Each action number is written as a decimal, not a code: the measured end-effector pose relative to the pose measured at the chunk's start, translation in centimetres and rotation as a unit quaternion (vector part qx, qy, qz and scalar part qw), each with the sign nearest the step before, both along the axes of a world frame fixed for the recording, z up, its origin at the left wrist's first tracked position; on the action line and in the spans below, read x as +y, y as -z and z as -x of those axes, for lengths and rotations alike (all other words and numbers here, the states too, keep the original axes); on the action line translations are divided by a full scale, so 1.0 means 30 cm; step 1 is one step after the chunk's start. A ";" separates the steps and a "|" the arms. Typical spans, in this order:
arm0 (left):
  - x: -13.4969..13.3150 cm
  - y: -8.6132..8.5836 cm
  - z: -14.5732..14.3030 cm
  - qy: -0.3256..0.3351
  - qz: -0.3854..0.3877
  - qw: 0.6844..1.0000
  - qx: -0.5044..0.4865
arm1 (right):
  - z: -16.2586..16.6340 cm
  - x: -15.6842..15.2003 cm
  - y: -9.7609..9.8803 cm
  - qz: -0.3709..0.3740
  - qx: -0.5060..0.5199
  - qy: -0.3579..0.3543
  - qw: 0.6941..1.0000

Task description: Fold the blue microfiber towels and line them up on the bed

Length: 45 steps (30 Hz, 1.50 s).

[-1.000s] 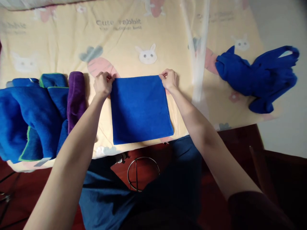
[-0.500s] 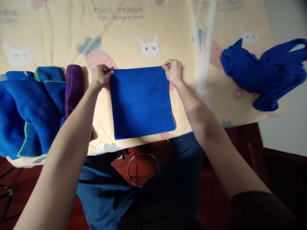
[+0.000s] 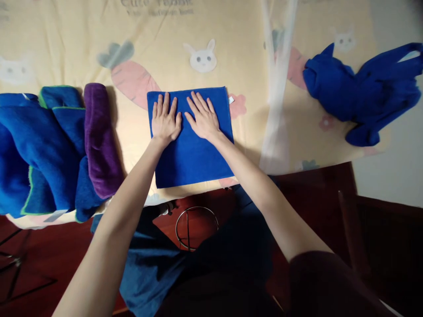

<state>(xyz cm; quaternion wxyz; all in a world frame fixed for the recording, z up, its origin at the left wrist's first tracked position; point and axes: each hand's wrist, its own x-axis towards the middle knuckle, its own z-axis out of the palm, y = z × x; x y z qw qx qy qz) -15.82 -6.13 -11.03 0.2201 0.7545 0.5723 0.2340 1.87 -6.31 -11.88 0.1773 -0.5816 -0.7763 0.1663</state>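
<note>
A blue cloth (image 3: 194, 158), roughly square, lies flat on the table in front of me. A small white tag (image 3: 231, 100) sticks out at its right edge. My left hand (image 3: 165, 122) rests palm down on the cloth's upper left part, fingers stretched out. On the upper right part lies my right hand (image 3: 203, 118), also flat with its fingers spread. Neither hand grips anything; both touch the cloth's top.
Rolled and folded blue towels (image 3: 49, 149), some with green edging, lie at the left beside a rolled purple towel (image 3: 99, 141). A crumpled blue cloth heap (image 3: 353, 92) is at the right. A rabbit-print tablecloth (image 3: 247, 53) covers the table. A stool (image 3: 197, 229) stands below.
Both hands have let go of the cloth's upper corners. They have moved inward onto the cloth and now lie flat. The tag at the right edge has come into view.
</note>
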 end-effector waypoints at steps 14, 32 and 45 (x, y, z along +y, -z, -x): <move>-0.045 -0.016 -0.036 0.007 0.025 0.999 -0.037 | -0.117 0.025 -0.033 -0.019 -0.013 0.038 0.999; -0.454 -0.019 -0.077 0.030 -0.008 0.999 0.016 | 0.009 -0.431 0.007 0.006 -0.046 -0.003 0.999; -0.667 -0.012 0.084 0.000 -0.032 0.999 0.018 | -0.154 -0.628 -0.022 -0.001 -0.049 0.063 0.997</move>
